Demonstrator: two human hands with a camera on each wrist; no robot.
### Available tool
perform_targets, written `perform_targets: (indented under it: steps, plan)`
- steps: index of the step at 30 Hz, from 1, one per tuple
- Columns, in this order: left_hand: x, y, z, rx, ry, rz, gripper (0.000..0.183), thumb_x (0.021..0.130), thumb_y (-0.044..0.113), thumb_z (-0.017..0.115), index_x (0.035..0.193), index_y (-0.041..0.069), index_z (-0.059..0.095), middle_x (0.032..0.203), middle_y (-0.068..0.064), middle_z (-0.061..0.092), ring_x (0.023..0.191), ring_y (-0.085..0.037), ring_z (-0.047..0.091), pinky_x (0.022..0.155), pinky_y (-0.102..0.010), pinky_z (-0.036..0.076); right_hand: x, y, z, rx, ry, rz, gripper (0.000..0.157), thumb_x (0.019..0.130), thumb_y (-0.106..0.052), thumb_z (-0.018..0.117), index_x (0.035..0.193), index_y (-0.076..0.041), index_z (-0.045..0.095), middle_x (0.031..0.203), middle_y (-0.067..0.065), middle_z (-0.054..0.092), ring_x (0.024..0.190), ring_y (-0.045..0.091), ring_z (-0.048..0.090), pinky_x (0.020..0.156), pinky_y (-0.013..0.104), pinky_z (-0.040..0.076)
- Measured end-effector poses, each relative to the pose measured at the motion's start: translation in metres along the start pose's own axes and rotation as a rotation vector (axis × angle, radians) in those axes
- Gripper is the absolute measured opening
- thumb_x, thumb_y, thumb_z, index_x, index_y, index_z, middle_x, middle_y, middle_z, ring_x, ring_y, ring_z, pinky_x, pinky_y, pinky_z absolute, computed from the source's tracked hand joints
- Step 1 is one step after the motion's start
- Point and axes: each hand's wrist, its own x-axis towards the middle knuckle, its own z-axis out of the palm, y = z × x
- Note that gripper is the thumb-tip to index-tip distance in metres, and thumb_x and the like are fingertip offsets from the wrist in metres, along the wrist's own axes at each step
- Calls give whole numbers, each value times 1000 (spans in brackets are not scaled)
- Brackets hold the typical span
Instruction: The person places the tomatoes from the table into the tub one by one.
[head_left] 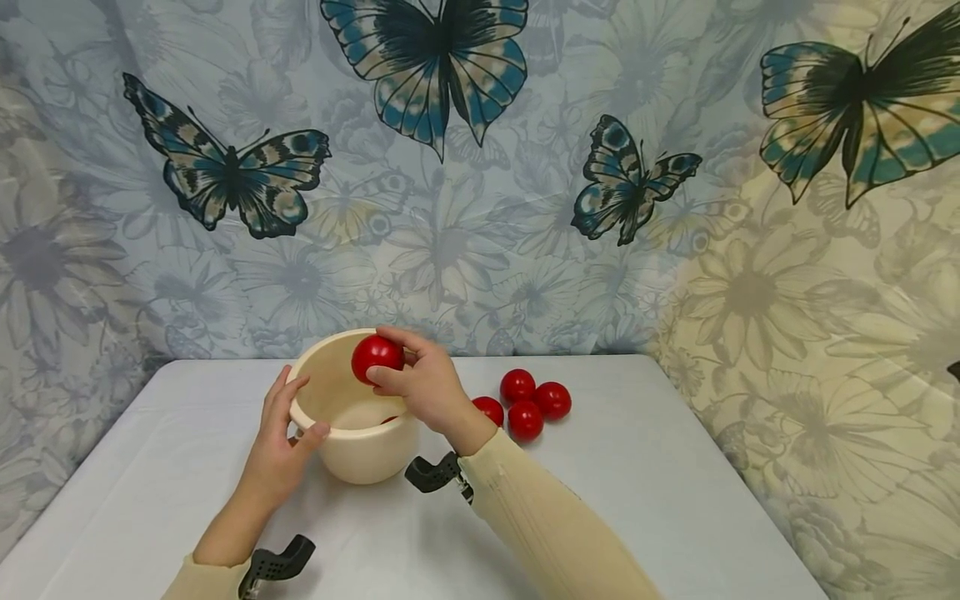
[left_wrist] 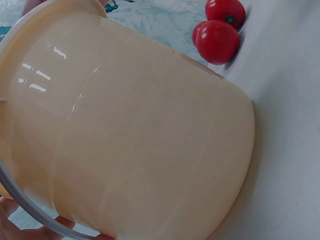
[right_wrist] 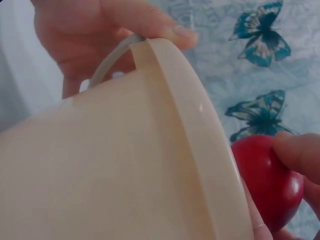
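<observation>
A cream plastic bucket stands on the table, its opening tipped toward the head camera. My left hand grips it at the left rim, thumb over the near edge and fingers along the side. Between thumb and fingers, my right hand holds a red tomato over the bucket's mouth, near the right rim. The right wrist view shows that tomato just beyond the rim, with the left thumb on the rim. A sliver of red shows low inside the bucket, mostly hidden by the near wall.
Several more tomatoes lie clustered on the white table, right of the bucket, one partly behind the right wrist. A grey handle hangs at the bucket's side. Behind the table rises a butterfly-patterned cloth.
</observation>
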Motion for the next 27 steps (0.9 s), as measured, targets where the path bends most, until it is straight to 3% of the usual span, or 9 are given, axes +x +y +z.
perform_targets:
  steps: [13, 19, 25, 27]
  plan:
    - [0, -2, -1, 6, -4, -7, 67, 94, 13, 62, 153, 7, 31, 164, -12, 3, 137, -53, 26, 80, -15, 45, -3, -2, 0, -161, -52, -30, 52, 85, -7, 78, 133, -26, 66, 125, -6, 64, 117, 16, 58, 71, 35, 57]
    - [0, -2, -3, 41, -7, -31, 68, 94, 14, 62, 154, 8, 31, 164, -13, 4, 137, -53, 28, 85, -33, 49, -3, -2, 0, -172, -81, -41, 52, 86, -10, 78, 133, -25, 65, 134, -6, 59, 121, 12, 56, 75, 33, 57]
    - [0, 0, -2, 43, -16, -34, 66, 95, 14, 63, 153, 8, 32, 164, -12, 2, 137, -50, 28, 84, -30, 49, -4, -4, 0, -173, -89, -35, 52, 86, -11, 78, 134, -26, 64, 136, -5, 58, 123, 14, 55, 74, 34, 57]
    - [-1, 0, -2, 42, -16, -33, 65, 96, 14, 62, 153, 8, 32, 164, -11, 2, 138, -50, 27, 85, -35, 50, -4, -4, -1, -177, -89, -39, 52, 86, -11, 78, 134, -26, 64, 137, -4, 58, 123, 15, 55, 75, 34, 57]
